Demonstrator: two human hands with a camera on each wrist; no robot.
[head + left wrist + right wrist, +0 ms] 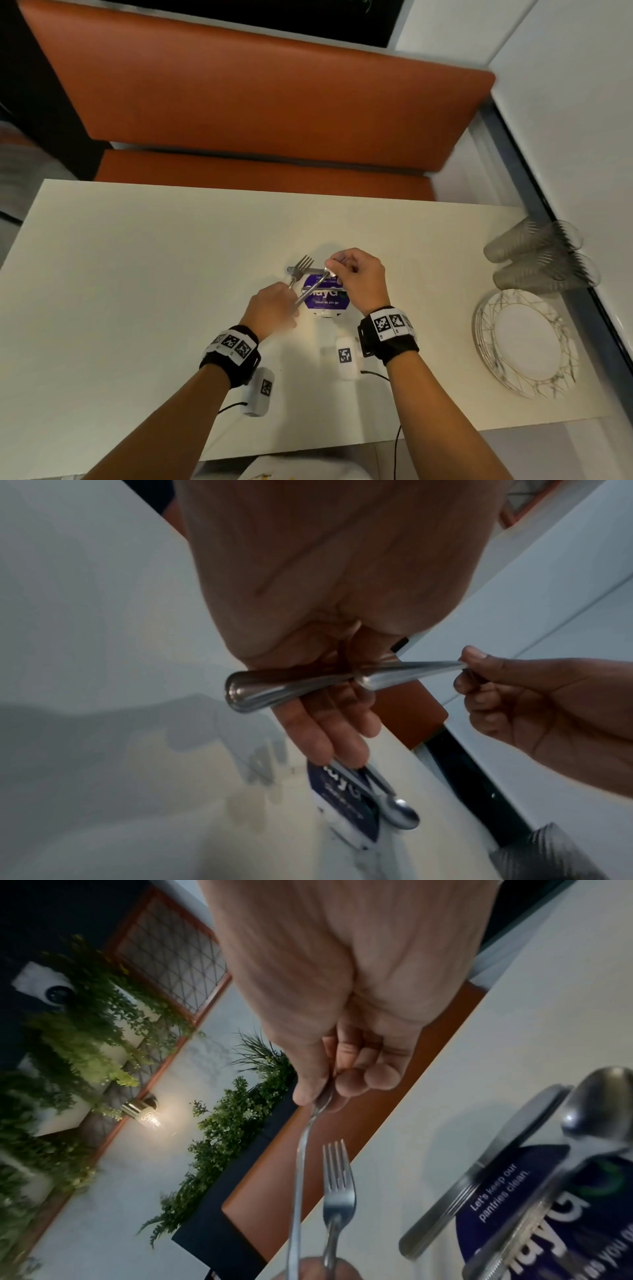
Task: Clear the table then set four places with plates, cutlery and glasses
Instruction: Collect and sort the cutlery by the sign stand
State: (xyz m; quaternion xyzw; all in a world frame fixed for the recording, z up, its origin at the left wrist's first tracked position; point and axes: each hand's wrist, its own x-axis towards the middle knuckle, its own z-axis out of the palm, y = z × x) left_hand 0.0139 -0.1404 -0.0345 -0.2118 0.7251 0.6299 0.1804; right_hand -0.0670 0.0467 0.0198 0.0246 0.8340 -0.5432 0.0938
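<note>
While the left hand (270,310) closes its grip on a bundle of steel cutlery handles (274,685), only one fork (300,269) rises clear of the fist, tines up; how many pieces the fist encloses cannot be counted. Opposite it, the right hand (359,277) pinches between thumb and fingertips the bowl end of a slim utensil (301,1164); its head is covered by the fingers, and its shaft runs down into the left fist. Directly beneath both hands lies a round purple sign (327,296) with white lettering, partly masked. Across the sign rest a flat steel knife (479,1172) and a glossy spoon (599,1118), the spoon blurred at the frame edge. Right of the sign, at the pale matte bench (137,274) edge, stands a stack of white plates (527,342) with thin dark line patterning. Beyond the plates, ribbed clear glasses (537,253) are smeared by lens distortion.
</note>
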